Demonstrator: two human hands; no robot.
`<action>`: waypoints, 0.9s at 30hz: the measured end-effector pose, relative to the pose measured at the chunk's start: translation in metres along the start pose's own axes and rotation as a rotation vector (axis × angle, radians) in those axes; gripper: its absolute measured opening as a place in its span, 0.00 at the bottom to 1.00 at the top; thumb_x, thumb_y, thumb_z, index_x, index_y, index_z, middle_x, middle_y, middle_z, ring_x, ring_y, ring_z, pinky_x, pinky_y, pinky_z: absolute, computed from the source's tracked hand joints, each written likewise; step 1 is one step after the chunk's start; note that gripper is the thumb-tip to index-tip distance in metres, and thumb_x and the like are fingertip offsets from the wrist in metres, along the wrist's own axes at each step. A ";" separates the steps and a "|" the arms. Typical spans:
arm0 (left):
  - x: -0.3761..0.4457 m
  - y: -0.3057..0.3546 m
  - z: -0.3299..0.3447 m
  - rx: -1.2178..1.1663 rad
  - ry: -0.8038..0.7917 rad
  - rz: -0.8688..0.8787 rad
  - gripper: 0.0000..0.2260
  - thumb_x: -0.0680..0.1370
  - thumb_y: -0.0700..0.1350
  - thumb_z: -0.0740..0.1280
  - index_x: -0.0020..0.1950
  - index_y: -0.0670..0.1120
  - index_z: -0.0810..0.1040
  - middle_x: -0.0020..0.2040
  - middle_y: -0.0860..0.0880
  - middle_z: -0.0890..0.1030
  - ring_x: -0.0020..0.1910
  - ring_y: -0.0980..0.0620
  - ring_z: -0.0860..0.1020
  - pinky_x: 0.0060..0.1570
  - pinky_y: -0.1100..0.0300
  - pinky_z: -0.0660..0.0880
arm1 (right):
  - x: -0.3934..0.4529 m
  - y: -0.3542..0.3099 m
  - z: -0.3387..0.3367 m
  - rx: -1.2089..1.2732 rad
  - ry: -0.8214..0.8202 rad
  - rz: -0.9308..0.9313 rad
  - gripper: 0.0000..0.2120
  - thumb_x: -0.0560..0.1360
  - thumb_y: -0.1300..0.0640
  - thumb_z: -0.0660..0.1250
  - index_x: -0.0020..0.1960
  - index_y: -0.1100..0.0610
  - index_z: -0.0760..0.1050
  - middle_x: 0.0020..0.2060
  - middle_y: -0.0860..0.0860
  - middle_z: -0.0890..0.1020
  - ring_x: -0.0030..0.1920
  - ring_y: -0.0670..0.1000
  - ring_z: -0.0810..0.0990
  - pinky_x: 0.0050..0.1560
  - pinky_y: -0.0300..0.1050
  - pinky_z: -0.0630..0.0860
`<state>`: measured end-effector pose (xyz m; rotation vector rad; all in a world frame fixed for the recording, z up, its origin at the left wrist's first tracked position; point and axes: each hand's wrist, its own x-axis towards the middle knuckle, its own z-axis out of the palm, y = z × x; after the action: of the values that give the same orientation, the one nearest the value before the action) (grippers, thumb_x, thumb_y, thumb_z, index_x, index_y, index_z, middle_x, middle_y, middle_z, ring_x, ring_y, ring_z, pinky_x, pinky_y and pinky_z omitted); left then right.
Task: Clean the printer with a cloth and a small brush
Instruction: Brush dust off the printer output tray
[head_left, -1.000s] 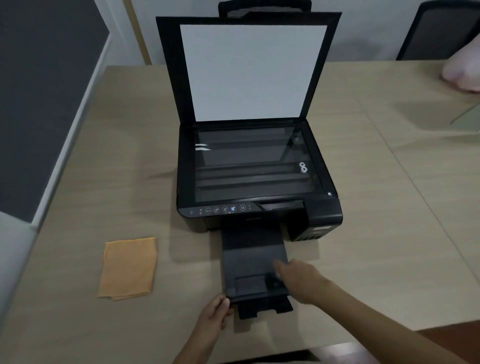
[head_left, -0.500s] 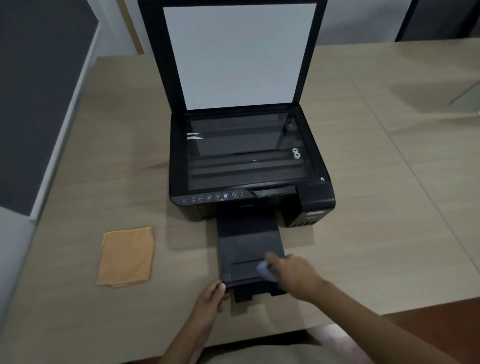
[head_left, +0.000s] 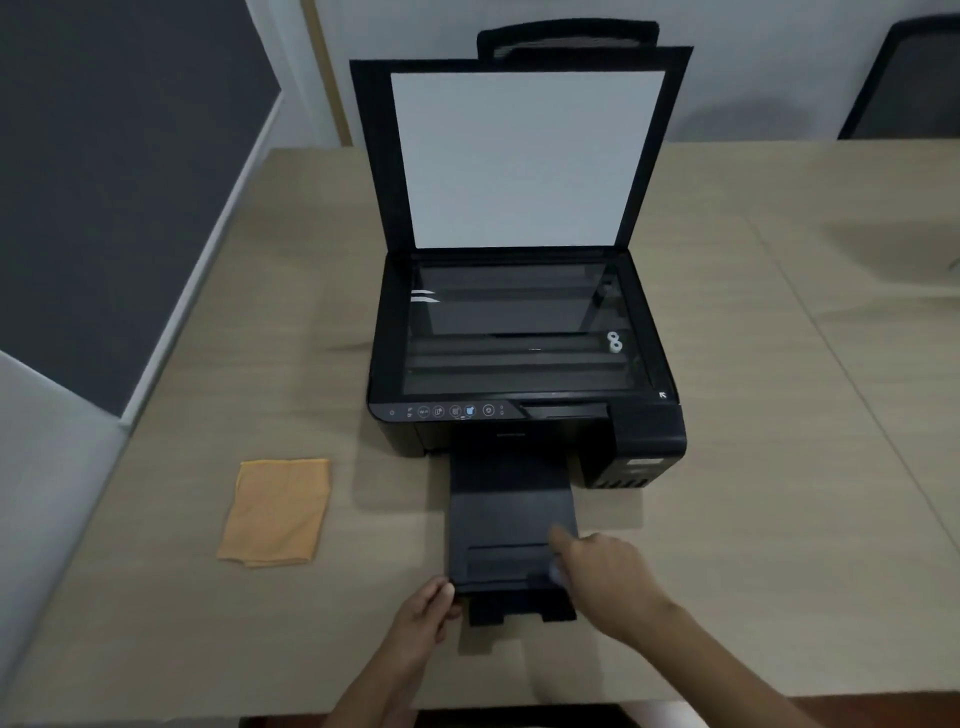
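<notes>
Low in the frame, the right hand (head_left: 605, 577) has edged its small brush (head_left: 557, 574) along the output tray (head_left: 511, 512), the left hand (head_left: 423, 613) still pinching the tray's corner, so brushing goes on.

Lighting: dim, cool and even; my view reads underexposed overall.
Brightest area: the white underside of the raised scanner lid (head_left: 524, 156), flat and without glare.
Reflections: the scanner glass (head_left: 519, 332) mirrors the lid as pale bands, with two short white streaks at its left side.
Shadows: soft ones fall on the table (head_left: 779, 467) left of the printer (head_left: 524, 364) and beneath its output tray (head_left: 511, 525); another lies near the table's far right edge.
Blur: my right hand (head_left: 605, 582) is smeared at the fingertips; my left hand (head_left: 423, 618) is sharper.
Distortion: wide-angle bending of the table edges toward the frame corners.
Detail: soft and slightly grainy throughout.
</notes>
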<state>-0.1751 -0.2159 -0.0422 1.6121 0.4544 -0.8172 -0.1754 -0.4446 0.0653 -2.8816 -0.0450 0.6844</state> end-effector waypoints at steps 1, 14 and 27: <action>-0.002 0.003 0.001 -0.004 0.001 0.004 0.09 0.81 0.45 0.59 0.58 0.45 0.74 0.49 0.46 0.78 0.44 0.53 0.76 0.36 0.62 0.65 | -0.001 -0.012 0.003 0.111 -0.017 -0.081 0.08 0.79 0.53 0.56 0.56 0.55 0.66 0.46 0.59 0.81 0.45 0.61 0.79 0.38 0.49 0.70; -0.012 0.011 0.012 0.106 0.097 0.076 0.08 0.81 0.44 0.59 0.48 0.49 0.76 0.35 0.53 0.80 0.38 0.54 0.73 0.32 0.63 0.61 | -0.006 0.013 0.006 0.351 -0.039 -0.175 0.03 0.80 0.54 0.55 0.48 0.50 0.65 0.34 0.47 0.74 0.40 0.58 0.77 0.35 0.47 0.65; -0.013 -0.005 -0.005 0.132 0.229 0.177 0.10 0.78 0.41 0.65 0.59 0.41 0.76 0.51 0.38 0.80 0.43 0.55 0.81 0.45 0.73 0.75 | 0.022 -0.042 -0.015 0.685 0.023 0.155 0.07 0.79 0.55 0.58 0.43 0.51 0.63 0.37 0.49 0.77 0.38 0.50 0.75 0.40 0.42 0.69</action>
<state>-0.1861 -0.2080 -0.0362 1.8505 0.4184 -0.5409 -0.1483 -0.4046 0.0763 -2.2427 0.3496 0.5515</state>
